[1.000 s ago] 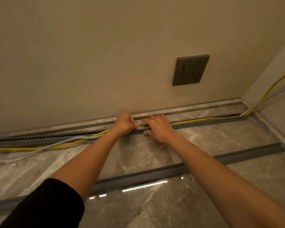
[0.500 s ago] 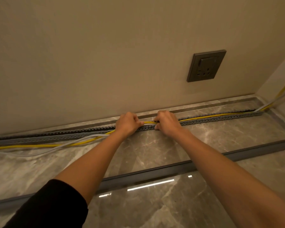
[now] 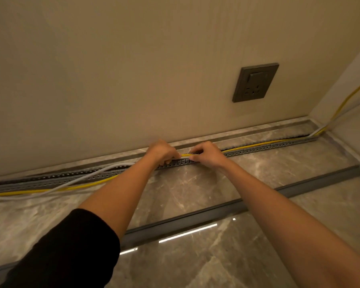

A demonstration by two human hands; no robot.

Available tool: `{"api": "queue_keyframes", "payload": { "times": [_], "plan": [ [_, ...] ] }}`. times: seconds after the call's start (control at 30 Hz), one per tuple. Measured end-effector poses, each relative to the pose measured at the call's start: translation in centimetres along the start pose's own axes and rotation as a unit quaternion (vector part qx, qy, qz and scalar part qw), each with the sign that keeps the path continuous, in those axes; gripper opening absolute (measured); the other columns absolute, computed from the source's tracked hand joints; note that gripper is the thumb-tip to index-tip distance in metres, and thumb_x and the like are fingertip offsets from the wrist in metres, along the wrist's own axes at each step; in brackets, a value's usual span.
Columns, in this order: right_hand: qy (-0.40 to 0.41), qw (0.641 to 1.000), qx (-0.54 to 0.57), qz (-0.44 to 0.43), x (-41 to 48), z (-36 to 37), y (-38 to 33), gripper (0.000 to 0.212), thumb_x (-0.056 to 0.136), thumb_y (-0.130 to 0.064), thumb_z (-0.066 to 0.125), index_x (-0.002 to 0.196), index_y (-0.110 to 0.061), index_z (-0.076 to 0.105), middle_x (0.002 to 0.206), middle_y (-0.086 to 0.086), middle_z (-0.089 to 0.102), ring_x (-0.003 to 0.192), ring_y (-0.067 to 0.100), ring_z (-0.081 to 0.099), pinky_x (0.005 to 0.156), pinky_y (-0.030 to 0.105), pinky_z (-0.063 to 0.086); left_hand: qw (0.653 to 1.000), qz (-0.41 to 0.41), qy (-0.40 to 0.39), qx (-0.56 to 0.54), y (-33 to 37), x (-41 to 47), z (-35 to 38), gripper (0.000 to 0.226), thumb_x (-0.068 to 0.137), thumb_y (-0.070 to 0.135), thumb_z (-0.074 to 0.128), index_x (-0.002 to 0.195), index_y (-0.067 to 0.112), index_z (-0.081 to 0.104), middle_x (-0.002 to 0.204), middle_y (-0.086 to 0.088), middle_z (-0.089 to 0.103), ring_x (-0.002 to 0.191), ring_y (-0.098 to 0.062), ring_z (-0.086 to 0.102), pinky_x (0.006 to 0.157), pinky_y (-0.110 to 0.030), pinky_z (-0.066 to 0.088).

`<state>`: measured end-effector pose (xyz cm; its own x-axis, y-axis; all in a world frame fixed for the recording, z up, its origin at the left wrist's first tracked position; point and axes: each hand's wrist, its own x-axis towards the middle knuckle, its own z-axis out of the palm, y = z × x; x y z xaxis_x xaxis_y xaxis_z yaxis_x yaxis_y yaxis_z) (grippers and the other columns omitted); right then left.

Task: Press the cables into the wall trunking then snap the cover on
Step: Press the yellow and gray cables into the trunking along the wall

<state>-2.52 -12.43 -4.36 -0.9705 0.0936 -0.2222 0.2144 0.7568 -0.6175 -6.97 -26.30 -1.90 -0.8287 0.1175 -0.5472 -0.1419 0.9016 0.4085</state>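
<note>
The left hand (image 3: 162, 151) and the right hand (image 3: 208, 153) sit close together on the floor trunking at the foot of the wall, both with fingers curled. Each grips the yellow cable (image 3: 185, 155), a short stretch of which shows in the small gap between them, just above the slotted near wall of the grey trunking (image 3: 179, 163). Whether either hand also holds the white cable (image 3: 92, 175) cannot be told. Right of the right hand the yellow cable lies inside the trunking and runs to the far right corner, where it climbs the side wall together with the white one. Left of the left hand both cables are out of the channel: the white one arches over the trunking's near wall, and the yellow one slants down onto the marble floor (image 3: 195, 190). There the two cross and trail off to the left edge. The left arm wears a black sleeve (image 3: 67, 252) pushed up above the elbow, while the right forearm is bare. Nearer to the person, well apart from the hands, a long grey strip (image 3: 195, 218) lies flat on the floor, roughly parallel to the trunking. On the beige wall (image 3: 112, 80) above and to the right of the hands sits a dark grey socket (image 3: 255, 82).
</note>
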Motion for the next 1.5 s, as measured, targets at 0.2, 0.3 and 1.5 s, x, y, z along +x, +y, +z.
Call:
{"api": "queue_keyframes", "payload": {
  "times": [0.2,0.3,1.5],
  "plan": [
    [0.027,0.999,-0.038,0.002,0.8,0.0,-0.5,0.019,0.086,-0.013,0.065,0.099,-0.003,0.073,0.104,0.018,0.072,0.103,0.028,0.063,0.08,0.028,0.044,0.998,0.045,0.033,0.036,0.0,0.1,0.2,0.034,0.086,0.034,0.065,0.069,0.005,0.059,0.07,-0.009,0.062,0.071,-0.028,0.061,0.063,-0.032,0.047],
    [-0.013,0.995,-0.086,-0.038,1.1,-0.9,-0.6,0.019,0.084,-0.015,0.067,0.1,-0.005,0.074,0.103,0.018,0.073,0.103,0.028,0.064,0.083,0.03,0.047,0.988,0.085,0.084,0.095,-0.2,0.0,0.4,0.036,0.085,0.039,0.065,0.087,0.003,0.061,0.105,-0.019,0.067,0.102,-0.035,0.062,0.085,-0.039,0.05],
    [-0.029,0.977,-0.19,-0.092,0.1,-0.9,-0.9,0.021,0.093,-0.015,0.055,0.102,-0.004,0.069,0.104,0.022,0.068,0.102,0.035,0.061,0.082,0.034,0.046,0.987,0.099,0.122,0.039,0.3,-0.9,3.1,0.025,0.093,0.022,0.052,0.097,0.005,0.069,0.11,-0.017,0.066,0.108,-0.033,0.058,0.093,-0.037,0.041]
  ]
}}
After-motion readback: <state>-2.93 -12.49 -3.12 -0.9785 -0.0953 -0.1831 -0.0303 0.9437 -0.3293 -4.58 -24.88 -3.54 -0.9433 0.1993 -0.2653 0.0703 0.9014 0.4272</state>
